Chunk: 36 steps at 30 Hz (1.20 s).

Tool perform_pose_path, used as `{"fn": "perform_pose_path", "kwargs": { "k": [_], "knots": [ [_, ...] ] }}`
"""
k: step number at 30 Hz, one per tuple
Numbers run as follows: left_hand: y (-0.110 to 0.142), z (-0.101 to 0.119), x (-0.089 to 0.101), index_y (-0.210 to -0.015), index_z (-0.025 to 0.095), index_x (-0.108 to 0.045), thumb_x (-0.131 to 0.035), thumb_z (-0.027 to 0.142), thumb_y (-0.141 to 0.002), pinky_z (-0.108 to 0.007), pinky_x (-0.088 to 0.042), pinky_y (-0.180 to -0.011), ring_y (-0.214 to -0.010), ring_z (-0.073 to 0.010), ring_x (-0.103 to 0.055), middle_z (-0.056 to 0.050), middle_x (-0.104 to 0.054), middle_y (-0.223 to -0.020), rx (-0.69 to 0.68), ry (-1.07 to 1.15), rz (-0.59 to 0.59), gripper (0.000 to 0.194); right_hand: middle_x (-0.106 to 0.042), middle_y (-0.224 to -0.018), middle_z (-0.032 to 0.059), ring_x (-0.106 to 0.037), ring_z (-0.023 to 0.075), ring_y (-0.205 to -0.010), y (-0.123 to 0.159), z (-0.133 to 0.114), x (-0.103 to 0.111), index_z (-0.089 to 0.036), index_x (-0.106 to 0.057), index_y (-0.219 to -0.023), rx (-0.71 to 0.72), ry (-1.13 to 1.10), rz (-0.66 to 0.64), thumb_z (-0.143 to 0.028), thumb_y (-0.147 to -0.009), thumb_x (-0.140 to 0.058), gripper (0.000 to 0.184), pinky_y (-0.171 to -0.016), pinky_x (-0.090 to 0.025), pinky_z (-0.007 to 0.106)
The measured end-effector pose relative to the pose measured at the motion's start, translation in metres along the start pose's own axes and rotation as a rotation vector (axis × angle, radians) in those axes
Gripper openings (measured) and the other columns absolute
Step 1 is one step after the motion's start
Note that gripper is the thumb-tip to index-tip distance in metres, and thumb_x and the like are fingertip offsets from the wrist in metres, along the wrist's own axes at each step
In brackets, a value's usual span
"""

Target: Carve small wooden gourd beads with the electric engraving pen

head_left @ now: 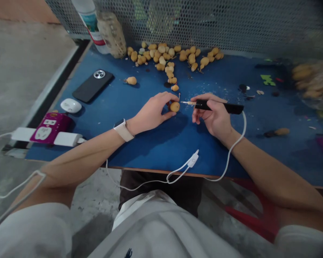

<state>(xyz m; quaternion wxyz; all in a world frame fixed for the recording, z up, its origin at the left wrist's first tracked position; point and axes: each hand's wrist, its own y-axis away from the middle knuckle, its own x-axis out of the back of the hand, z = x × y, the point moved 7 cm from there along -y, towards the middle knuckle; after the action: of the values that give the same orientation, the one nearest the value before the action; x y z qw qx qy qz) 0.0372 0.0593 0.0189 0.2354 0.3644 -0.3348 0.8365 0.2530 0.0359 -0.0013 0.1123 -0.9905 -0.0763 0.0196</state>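
My left hand pinches a small tan gourd against the blue table, fingers curled round it. My right hand grips a black corded pen-shaped tool held level, its thin pale tip pointing left and almost touching the gourd. A white cord with an inline switch runs from the tool over the table's front edge. A watch sits on my left wrist.
Many loose tan gourds lie in a heap at the back by a mesh screen. A black phone, white earbud case and power strip with purple adapter lie left. A bag of gourds sits right.
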Motion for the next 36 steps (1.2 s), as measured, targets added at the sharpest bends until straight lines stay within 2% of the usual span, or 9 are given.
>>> {"fn": "perform_pose_path", "kwargs": {
  "k": [4, 8, 11, 18, 31, 36],
  "knots": [
    [0.001, -0.001, -0.002, -0.136, 0.018, -0.073, -0.081, 0.017, -0.103, -0.044, -0.061, -0.109, -0.121, -0.0283, -0.077, -0.012, -0.082, -0.135, 0.024, 0.017, -0.028, 0.034, -0.073, -0.072, 0.0021, -0.070, 0.0210, -0.057, 0.004, 0.000, -0.003, -0.026, -0.087, -0.098, 0.026, 0.051, -0.006, -0.068, -0.096, -0.082, 0.042, -0.052, -0.058, 0.037],
    [0.002, -0.008, -0.005, -0.136, 0.020, -0.072, -0.083, 0.019, -0.102, -0.043, -0.062, -0.107, -0.120, -0.0285, -0.078, -0.010, -0.082, -0.132, 0.102, 0.045, -0.075, 0.036, -0.075, -0.075, 0.0030, -0.072, 0.0217, -0.059, 0.005, 0.000, -0.001, -0.027, -0.089, -0.100, 0.023, 0.089, 0.038, -0.072, -0.099, -0.081, 0.046, -0.058, -0.065, 0.040],
    [0.002, -0.007, -0.005, -0.136, 0.020, -0.071, -0.083, 0.021, -0.103, -0.044, -0.062, -0.107, -0.120, -0.0288, -0.078, -0.011, -0.082, -0.131, 0.112, 0.045, -0.082, 0.035, -0.076, -0.077, 0.0031, -0.073, 0.0213, -0.061, 0.005, 0.001, -0.002, -0.027, -0.089, -0.101, 0.016, 0.091, 0.033, -0.071, -0.100, -0.081, 0.045, -0.061, -0.067, 0.041],
    [0.002, -0.006, -0.006, -0.137, 0.021, -0.071, -0.081, 0.023, -0.104, -0.045, -0.062, -0.107, -0.121, -0.0302, -0.078, -0.011, -0.082, -0.133, 0.088, 0.032, -0.082, 0.035, -0.079, -0.081, 0.0046, -0.076, 0.0228, -0.064, 0.006, -0.001, -0.006, -0.029, -0.088, -0.104, 0.020, 0.134, 0.011, -0.073, -0.102, -0.080, 0.045, -0.063, -0.069, 0.043],
    [0.003, -0.006, -0.006, -0.138, 0.020, -0.070, -0.078, 0.025, -0.105, -0.046, -0.062, -0.107, -0.121, -0.0301, -0.077, -0.012, -0.081, -0.135, 0.069, 0.018, -0.080, 0.034, -0.081, -0.083, 0.0050, -0.079, 0.0223, -0.066, 0.007, -0.002, -0.007, -0.026, -0.088, -0.108, -0.034, 0.135, 0.025, -0.070, -0.104, -0.079, 0.045, -0.063, -0.071, 0.040],
    [0.003, -0.006, -0.007, -0.139, 0.020, -0.071, -0.078, 0.025, -0.105, -0.045, -0.062, -0.105, -0.120, -0.0302, -0.078, -0.013, -0.081, -0.136, 0.063, -0.001, -0.077, 0.035, -0.082, -0.082, 0.0041, -0.080, 0.0218, -0.065, 0.007, -0.005, -0.007, -0.027, -0.088, -0.106, -0.018, 0.153, 0.009, -0.075, -0.100, -0.084, 0.049, -0.064, -0.072, 0.039]
  ]
}}
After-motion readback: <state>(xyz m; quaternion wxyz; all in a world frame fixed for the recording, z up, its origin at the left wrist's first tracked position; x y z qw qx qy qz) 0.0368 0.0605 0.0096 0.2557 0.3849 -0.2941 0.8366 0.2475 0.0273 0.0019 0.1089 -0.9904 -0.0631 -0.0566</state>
